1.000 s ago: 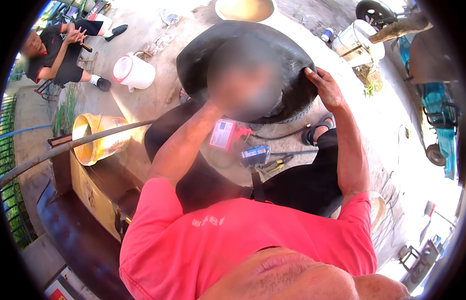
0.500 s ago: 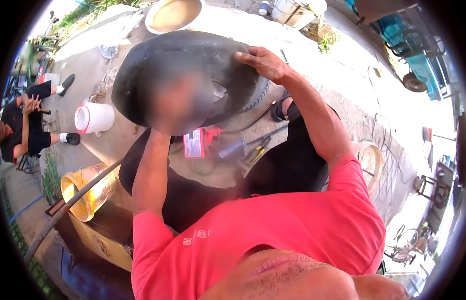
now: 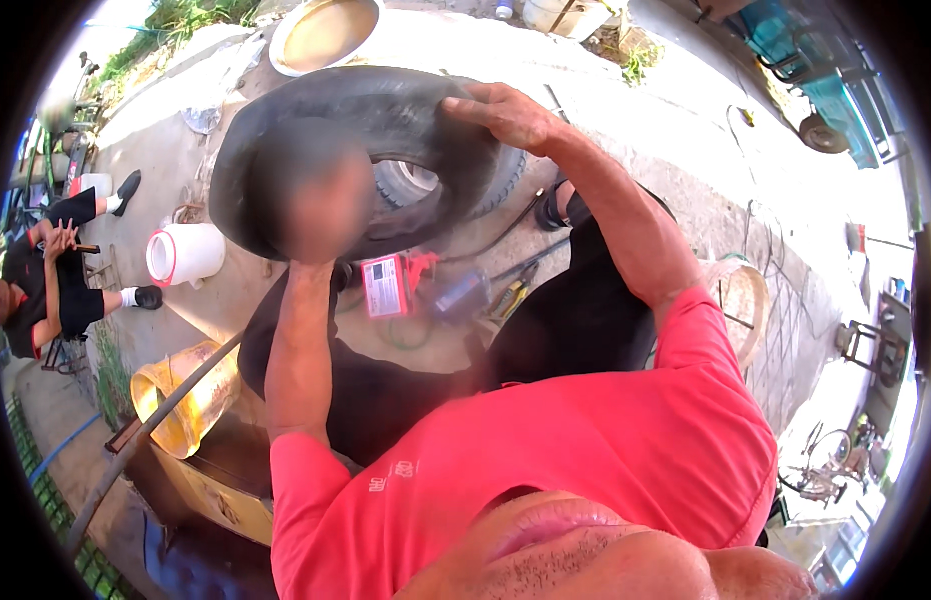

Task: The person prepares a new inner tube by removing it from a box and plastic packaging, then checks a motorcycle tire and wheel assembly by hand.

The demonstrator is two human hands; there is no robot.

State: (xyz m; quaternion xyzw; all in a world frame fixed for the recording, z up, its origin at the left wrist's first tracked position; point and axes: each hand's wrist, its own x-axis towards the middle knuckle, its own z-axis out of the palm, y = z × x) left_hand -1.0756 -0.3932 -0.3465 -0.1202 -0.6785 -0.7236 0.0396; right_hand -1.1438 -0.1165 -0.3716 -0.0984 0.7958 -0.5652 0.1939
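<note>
A large black rubber tube (image 3: 416, 130) is held over a treaded tyre (image 3: 506, 190) at the upper middle. My right hand (image 3: 496, 115) grips the tube's upper right part, thumb and fingers on the rubber. My left hand (image 3: 321, 220) reaches up to the tube's lower left side; a blurred patch hides its fingers. Below, between my legs, lie a red-and-white box (image 3: 384, 285), a blurry clear-and-blue package (image 3: 458, 295) and yellow-handled pliers (image 3: 511, 295), with a dark hose running nearby.
A seated person (image 3: 61, 285) is at the left, near a white jug (image 3: 191, 255). A tipped yellow bucket (image 3: 191, 395) lies by a long rod (image 3: 146, 430). A round basin (image 3: 326, 35) is at the back, a teal vehicle (image 3: 836, 100) upper right, a basket (image 3: 736, 310) right.
The tube, both hands and the surroundings have shifted left in the view, and more of the ring's opening and the tyre beneath now shows.
</note>
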